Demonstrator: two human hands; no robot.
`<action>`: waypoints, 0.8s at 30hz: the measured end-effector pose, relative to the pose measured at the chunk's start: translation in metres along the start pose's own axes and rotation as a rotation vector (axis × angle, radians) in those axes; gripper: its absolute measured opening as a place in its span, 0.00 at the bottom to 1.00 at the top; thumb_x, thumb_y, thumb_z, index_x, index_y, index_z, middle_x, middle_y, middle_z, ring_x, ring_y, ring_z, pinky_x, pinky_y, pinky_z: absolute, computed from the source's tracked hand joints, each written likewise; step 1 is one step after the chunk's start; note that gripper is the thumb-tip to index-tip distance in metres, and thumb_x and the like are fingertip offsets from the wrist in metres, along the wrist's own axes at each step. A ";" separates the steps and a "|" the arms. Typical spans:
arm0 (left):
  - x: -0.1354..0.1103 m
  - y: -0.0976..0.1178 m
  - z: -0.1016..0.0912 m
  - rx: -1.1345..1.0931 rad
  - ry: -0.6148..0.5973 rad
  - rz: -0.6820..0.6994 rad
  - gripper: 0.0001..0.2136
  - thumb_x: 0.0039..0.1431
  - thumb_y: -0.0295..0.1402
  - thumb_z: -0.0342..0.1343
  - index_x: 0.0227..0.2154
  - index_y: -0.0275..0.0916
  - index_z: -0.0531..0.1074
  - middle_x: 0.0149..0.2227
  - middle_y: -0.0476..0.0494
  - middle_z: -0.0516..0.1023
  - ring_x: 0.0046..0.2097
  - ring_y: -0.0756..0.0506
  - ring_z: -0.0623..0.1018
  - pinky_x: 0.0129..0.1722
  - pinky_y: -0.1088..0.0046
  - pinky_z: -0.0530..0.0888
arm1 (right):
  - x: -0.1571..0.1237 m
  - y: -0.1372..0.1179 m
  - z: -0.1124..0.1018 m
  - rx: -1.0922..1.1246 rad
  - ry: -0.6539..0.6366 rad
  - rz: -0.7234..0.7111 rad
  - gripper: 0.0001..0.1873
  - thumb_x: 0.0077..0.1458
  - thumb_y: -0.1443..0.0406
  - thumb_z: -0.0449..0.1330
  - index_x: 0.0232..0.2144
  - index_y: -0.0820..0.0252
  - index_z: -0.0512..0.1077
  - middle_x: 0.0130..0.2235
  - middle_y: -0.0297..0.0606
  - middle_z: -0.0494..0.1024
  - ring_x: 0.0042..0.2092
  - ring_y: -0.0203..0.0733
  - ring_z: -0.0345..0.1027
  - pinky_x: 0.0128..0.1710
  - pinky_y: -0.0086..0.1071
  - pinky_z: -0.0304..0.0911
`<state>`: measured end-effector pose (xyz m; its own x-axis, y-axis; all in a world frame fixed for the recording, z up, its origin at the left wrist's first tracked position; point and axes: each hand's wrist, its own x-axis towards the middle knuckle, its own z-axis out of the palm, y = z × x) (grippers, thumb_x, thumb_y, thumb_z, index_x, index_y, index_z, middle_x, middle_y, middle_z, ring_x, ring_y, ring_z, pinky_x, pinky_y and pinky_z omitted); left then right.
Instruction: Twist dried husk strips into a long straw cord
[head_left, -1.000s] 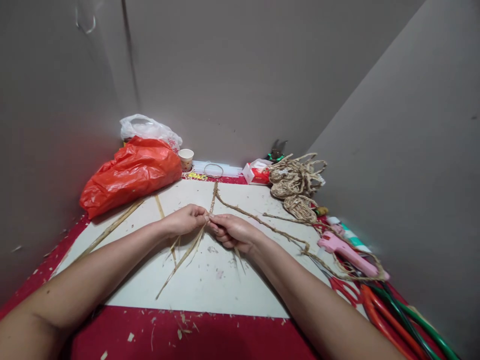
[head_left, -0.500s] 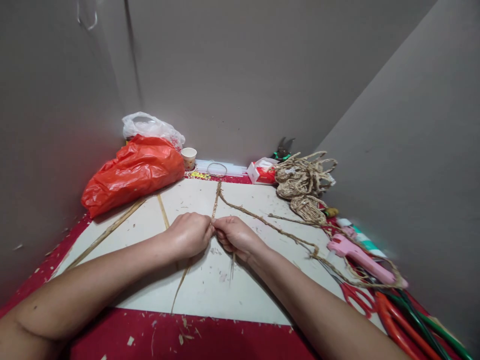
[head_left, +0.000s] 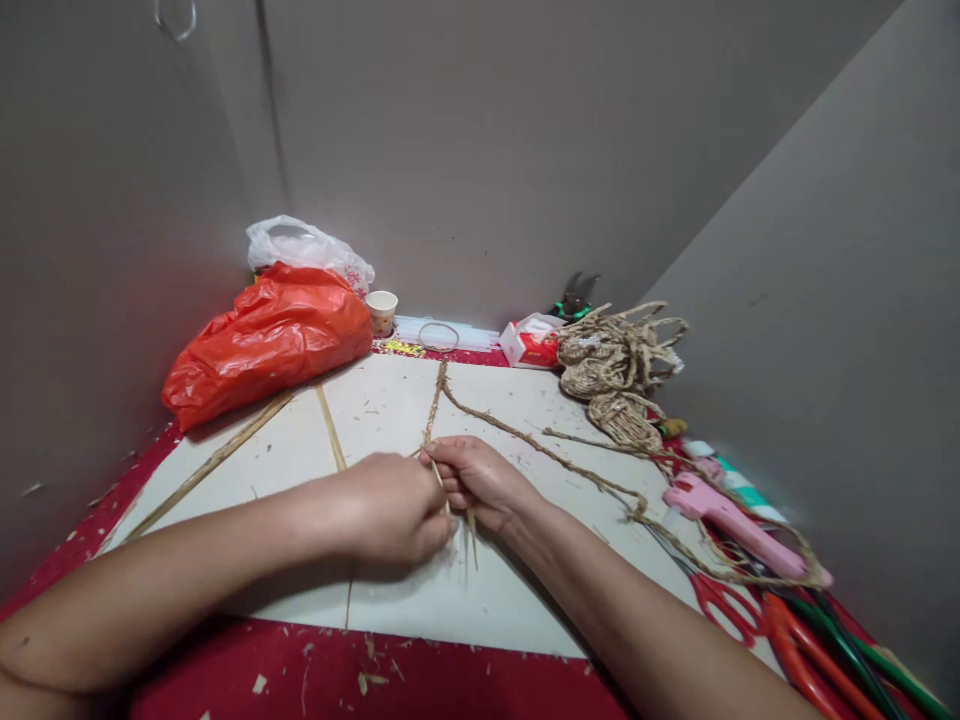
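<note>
My left hand (head_left: 394,510) is closed on thin straw strands (head_left: 457,515) in the middle of a white board (head_left: 375,410). Just beyond it, my right hand (head_left: 480,480) pinches the near end of a twisted straw rope (head_left: 525,438). The rope runs from my fingers to the board's far edge and then back to the right, towards a pink glue gun (head_left: 731,515). Loose strand ends stick out below both hands. The two hands touch each other.
A red plastic bag (head_left: 270,340) and a white bag (head_left: 307,245) lie at the back left, beside a paper cup (head_left: 381,312). Woven straw pieces (head_left: 611,370) are piled at the back right. Red scissors (head_left: 724,605) and coloured tubes (head_left: 832,645) lie right. Grey walls enclose the table.
My left hand has slid back towards me along the strands and now sits nearer than the right. The right hand has kept its pinch on the rope's end.
</note>
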<state>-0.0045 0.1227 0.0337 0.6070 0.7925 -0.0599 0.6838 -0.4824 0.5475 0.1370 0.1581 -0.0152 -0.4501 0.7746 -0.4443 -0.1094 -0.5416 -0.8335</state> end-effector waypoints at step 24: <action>0.038 -0.061 0.013 -0.690 -0.031 -0.244 0.11 0.49 0.36 0.50 0.20 0.33 0.68 0.18 0.53 0.63 0.20 0.57 0.58 0.20 0.79 0.54 | 0.000 -0.008 -0.014 -1.008 0.094 -0.353 0.10 0.51 0.68 0.50 0.22 0.63 0.69 0.21 0.33 0.67 0.24 0.32 0.56 0.25 0.27 0.50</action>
<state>-0.0177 0.1772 -0.0126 0.4883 0.8315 -0.2649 0.3961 0.0593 0.9163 0.1500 0.1669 -0.0130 -0.4616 0.8799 -0.1125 0.5811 0.2041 -0.7878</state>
